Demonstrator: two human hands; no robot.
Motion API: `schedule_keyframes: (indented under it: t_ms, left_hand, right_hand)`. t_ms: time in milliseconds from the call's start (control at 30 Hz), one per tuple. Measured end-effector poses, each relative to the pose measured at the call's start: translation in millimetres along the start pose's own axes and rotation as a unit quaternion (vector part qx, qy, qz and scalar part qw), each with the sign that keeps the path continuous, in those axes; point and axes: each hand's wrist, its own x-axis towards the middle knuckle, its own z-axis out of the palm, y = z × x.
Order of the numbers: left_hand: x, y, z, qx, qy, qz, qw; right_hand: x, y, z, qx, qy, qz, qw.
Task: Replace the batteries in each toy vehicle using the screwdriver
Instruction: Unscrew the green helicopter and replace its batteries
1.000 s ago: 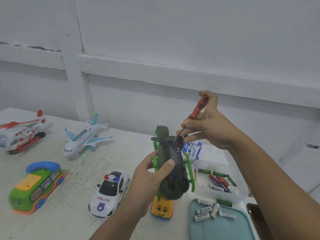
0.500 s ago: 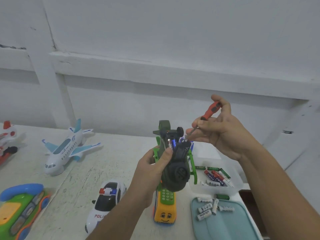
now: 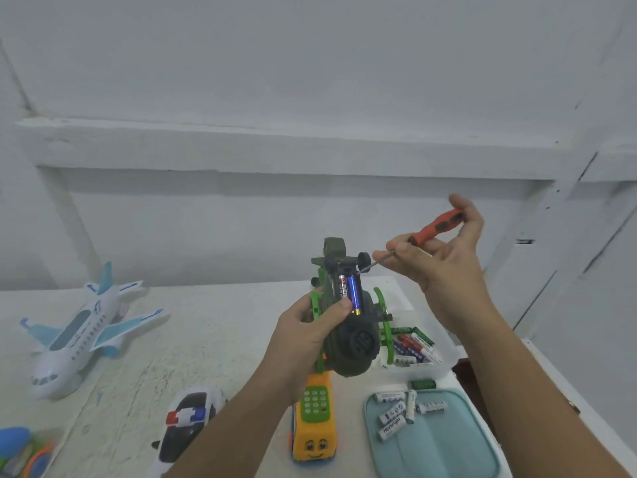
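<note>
The left hand (image 3: pixel 306 334) gripped a dark green plastic toy helicopter with bright green skids (image 3: pixel 348 326), held belly-up above the white painted surface (image 3: pixel 213 343), thumb pressed beside its open battery bay, where two cylindrical batteries (image 3: pixel 349 294) lay side by side. The right hand (image 3: pixel 444 260) pinched a red-handled screwdriver (image 3: pixel 422 234) between fingers and thumb, its metal tip touching the toy's upper end near a small black wheel. Below sat a yellow toy bus with a green keypad (image 3: pixel 313 429), a white police car (image 3: pixel 188 429) and a white-and-blue airliner (image 3: pixel 82 331). White batteries lay on a pale teal tray (image 3: pixel 444 453); more filled a clear plastic tub (image 3: pixel 444 365).
</note>
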Motion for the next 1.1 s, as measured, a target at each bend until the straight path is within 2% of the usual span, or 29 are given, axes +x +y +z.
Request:
schedule_keyframes:
  t_ms: [67,133,333,500,600,900,1100]
  left_hand:
    - [5.7,-1.5,7.8,0.004,0.002,0.000,1.000]
    - [11.8,-3.8,17.9,0.014,0.007,0.006,1.000]
    - [30.2,-14.3,47.9,0.016,0.031,0.011,0.999]
    - [44.3,-22.8,72.4,0.004,0.048,0.022,0.999]
    - [53.5,-27.3,81.6,0.009,0.062,0.028,0.998]
    - [76.2,-42.4,97.1,0.036,0.129,0.015,0.991]
    - [88.2,-45.3,97.7,0.067,0.156,0.028,0.985]
  right_hand:
    - [-3.2,-0.6,-0.2,-0.066,0.007,-0.061,0.996]
    - [-2.8,2.2,-3.3,-0.086,0.001,-0.091,0.992]
    - [7.7,15.9,-29.1,-0.124,0.007,-0.122,0.985]
    - [25.7,21.8,-57.6,-0.138,-0.020,-0.116,0.983]
    - [40.6,25.7,-72.6,-0.113,-0.037,-0.088,0.989]
    - [72.9,41.9,-108.9,0.015,-0.081,0.077,0.994]
    - [73.8,53.0,-123.6,0.054,-0.096,0.104,0.988]
